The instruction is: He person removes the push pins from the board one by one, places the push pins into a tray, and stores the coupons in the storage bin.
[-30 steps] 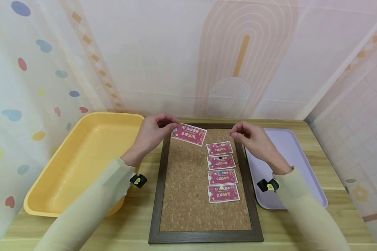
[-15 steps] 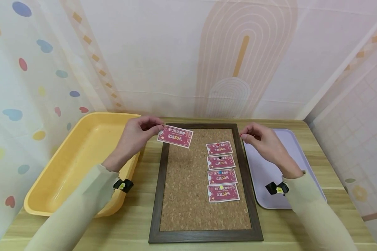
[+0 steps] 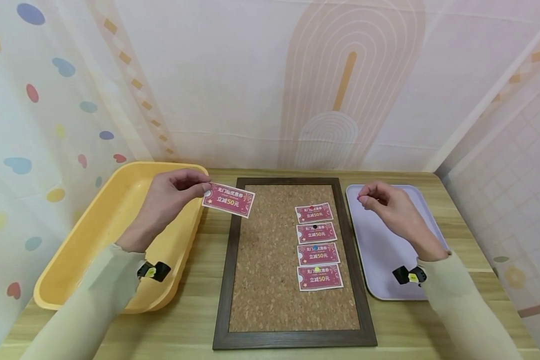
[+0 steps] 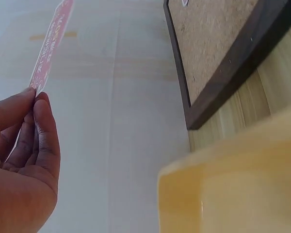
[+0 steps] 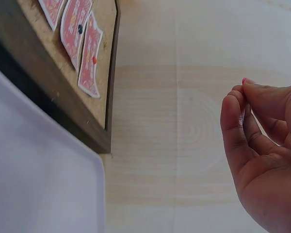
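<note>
My left hand (image 3: 168, 202) pinches a red-and-white paper coupon (image 3: 228, 200) by its left end, between thumb and fingers. The coupon hangs over the top left corner of a framed cork board (image 3: 270, 280). Between the thumb and fingers of my right hand (image 3: 393, 210) is a small pink push pin (image 5: 244, 80), mostly hidden by the fingertips. That hand is above the lilac tray (image 3: 387, 265). Several matching coupons (image 3: 320, 278) form a column on the right side of the board, each with a coloured pin, such as the red pin (image 5: 94, 60), near its top.
A deep yellow tub (image 3: 112, 240) stands left of the board, under my left forearm. The wooden table (image 3: 198, 325) carries everything. A patterned curtain (image 3: 234, 90) hangs close behind the board.
Both hands have moved apart from over the board. The left one carries its coupon leftward towards the tub; the right one, still pinching the pin, shifts right over the tray.
</note>
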Action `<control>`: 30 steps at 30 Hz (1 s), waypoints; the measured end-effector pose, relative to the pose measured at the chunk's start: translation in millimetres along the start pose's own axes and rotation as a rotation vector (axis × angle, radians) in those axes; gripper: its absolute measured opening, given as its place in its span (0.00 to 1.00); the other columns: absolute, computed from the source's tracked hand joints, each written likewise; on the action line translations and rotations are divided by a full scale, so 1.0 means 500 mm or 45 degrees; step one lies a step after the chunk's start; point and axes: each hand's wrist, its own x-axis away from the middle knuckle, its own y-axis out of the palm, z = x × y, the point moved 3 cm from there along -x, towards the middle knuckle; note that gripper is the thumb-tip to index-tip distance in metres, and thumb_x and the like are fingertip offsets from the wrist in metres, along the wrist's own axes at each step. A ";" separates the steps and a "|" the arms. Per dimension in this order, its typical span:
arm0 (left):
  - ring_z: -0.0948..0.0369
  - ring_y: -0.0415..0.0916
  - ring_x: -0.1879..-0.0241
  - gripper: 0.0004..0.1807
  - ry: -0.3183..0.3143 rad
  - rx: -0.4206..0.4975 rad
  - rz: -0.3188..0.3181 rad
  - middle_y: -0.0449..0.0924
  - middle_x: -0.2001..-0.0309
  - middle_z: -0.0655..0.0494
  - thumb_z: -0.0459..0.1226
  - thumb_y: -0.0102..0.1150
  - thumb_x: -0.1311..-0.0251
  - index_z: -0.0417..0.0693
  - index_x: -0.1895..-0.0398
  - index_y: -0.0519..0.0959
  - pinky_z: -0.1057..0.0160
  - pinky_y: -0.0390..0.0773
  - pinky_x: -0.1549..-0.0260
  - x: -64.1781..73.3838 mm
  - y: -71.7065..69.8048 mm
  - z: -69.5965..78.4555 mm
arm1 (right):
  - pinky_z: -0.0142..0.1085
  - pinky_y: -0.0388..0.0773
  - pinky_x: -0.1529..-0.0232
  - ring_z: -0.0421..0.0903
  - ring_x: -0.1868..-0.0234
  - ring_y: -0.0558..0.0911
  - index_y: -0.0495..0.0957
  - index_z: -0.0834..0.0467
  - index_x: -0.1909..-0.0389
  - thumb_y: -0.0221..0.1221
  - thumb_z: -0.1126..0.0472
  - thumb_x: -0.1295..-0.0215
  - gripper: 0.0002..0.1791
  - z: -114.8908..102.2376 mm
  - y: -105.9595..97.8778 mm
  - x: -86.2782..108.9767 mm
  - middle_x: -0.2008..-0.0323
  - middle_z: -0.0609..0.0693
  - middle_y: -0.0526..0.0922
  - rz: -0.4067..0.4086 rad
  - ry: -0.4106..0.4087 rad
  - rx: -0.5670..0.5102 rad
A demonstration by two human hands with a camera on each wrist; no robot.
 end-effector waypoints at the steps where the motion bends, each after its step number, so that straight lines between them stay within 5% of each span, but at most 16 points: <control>1: 0.61 0.82 0.63 0.13 -0.004 0.008 0.008 0.87 0.59 0.59 0.40 0.70 0.33 0.41 0.52 0.87 0.69 0.81 0.63 0.001 -0.005 -0.004 | 0.28 0.71 0.68 0.40 0.68 0.78 0.81 0.62 0.57 0.63 0.66 0.27 0.03 0.003 -0.002 0.001 0.67 0.53 0.83 0.003 -0.007 -0.003; 13: 0.65 0.82 0.62 0.16 -0.053 -0.033 0.000 0.87 0.59 0.64 0.42 0.68 0.31 0.39 0.48 0.84 0.73 0.80 0.61 0.017 -0.066 -0.043 | 0.28 0.70 0.70 0.39 0.70 0.76 0.81 0.65 0.59 0.63 0.69 0.28 0.03 0.041 -0.023 0.010 0.69 0.52 0.82 0.004 -0.019 0.030; 30: 0.68 0.83 0.63 0.10 -0.139 0.119 -0.051 0.88 0.62 0.67 0.35 0.66 0.31 0.40 0.51 0.85 0.73 0.81 0.59 0.002 -0.136 -0.131 | 0.26 0.76 0.66 0.37 0.68 0.79 0.80 0.71 0.57 0.60 0.73 0.28 0.04 0.123 -0.040 0.010 0.66 0.58 0.83 -0.072 0.077 0.021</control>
